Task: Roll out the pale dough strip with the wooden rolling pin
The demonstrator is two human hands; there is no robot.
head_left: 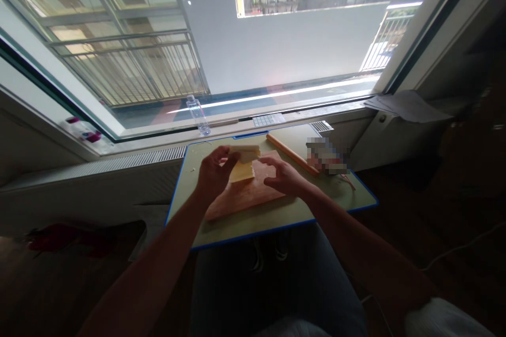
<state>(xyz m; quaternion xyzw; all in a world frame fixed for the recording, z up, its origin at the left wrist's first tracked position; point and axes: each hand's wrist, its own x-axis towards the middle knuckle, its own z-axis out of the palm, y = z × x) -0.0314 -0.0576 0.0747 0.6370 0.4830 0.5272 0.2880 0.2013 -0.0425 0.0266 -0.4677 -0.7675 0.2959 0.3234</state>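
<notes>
My left hand (215,171) is closed on a pale, flat piece (245,152) that looks like a sheet of dough, thumb in front and fingers behind. Below it, a yellow stack or slab (241,172) of similar look lies on a wooden board (237,201). My right hand (285,175) hovers over the board's right part, thumb and curled forefinger apart. Its forefinger tip is close to the right end of the held piece; whether they touch I cannot tell. A wooden rolling pin (291,154) lies beyond the board, to the right.
A small table (253,228) with a blue edge carries the board. A blurred-out object (328,157) sits at its right. On the windowsill stand a clear plastic bottle (197,116) and a white keypad-like object (269,119). Papers (407,105) lie to the right.
</notes>
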